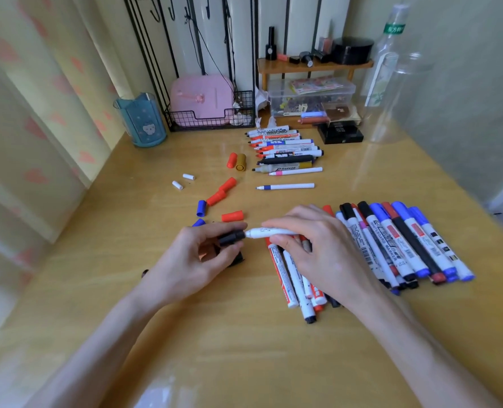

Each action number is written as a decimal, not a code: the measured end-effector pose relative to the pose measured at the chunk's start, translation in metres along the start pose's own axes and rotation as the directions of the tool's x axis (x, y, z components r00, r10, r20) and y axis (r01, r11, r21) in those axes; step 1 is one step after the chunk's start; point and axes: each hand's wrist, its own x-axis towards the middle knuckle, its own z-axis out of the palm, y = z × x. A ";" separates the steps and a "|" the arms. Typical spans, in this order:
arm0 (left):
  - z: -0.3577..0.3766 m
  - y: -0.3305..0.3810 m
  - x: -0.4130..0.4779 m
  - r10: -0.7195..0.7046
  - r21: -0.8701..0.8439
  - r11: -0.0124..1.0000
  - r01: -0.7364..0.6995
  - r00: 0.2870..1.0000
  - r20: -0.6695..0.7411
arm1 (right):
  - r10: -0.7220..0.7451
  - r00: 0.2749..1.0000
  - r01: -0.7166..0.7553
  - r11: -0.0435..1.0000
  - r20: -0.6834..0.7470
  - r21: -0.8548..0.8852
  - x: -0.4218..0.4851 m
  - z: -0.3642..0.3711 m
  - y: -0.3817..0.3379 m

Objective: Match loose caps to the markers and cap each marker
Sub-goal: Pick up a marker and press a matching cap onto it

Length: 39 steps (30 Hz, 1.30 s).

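Right now my right hand [318, 251] pinches a white marker [273, 232]. My left hand [194, 260] pinches a black cap [231, 237] against its tip. Just right, a capped marker [387, 245] reads WHITEBOARD MARKER. A loose red cap [232, 216] lies just beyond. Far back, a clear box [312, 95] holds small bits I cannot make out.

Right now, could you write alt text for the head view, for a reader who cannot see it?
Over a wooden desk, a person's left hand holds a black cap against the tip of a white marker held in the right hand. Capped markers lie piled on the right; loose red and blue caps and a row of uncapped markers lie farther back.
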 end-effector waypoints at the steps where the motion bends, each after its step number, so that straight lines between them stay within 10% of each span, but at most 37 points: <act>1: -0.001 0.000 0.000 -0.001 -0.032 0.999 0.002 1.000 0.021 | -0.001 1.000 0.001 1.000 -0.003 0.004 0.000 0.000 0.000; 10: -0.002 0.005 -0.003 0.178 0.291 0.943 -0.159 0.983 -0.037 | -0.043 0.999 0.043 0.998 0.015 0.054 -0.002 0.000 0.001; 39: 0.011 0.012 0.000 0.375 0.371 0.879 -0.300 0.915 -0.149 | -0.053 0.998 0.054 0.998 -0.027 0.034 0.002 0.000 0.002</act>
